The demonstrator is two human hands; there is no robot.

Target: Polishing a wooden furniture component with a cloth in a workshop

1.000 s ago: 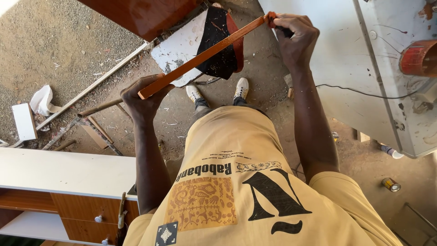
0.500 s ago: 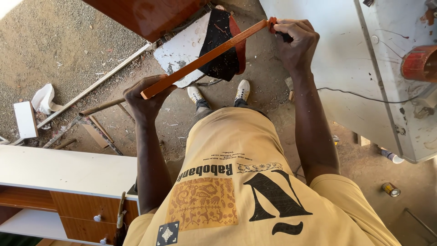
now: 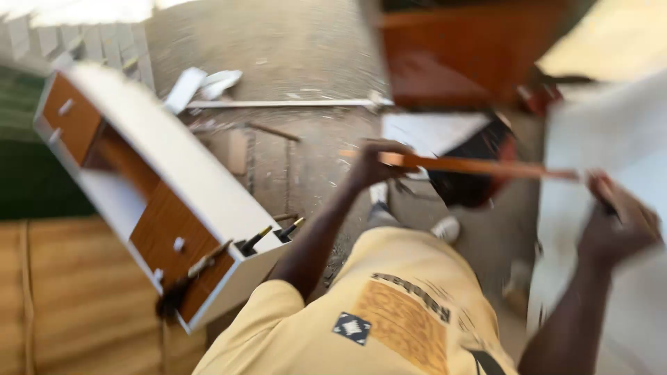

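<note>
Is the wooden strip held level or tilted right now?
Roughly level: the wooden strip runs nearly horizontal from the left hand toward the right hand.

bright daylight, glare blown out along the top edge (whole view smeared by motion blur).

Single head-worn view, steeply downward, close over torso and hands

The person wears a pale yellow short-sleeved shirt [image 3: 389, 319] with a dark printed band, an orange patterned panel and a small dark blue diamond patch on its front. Both arms are bare below the sleeves. White shoes [image 3: 445, 228] show, blurred, on the feet.
</note>
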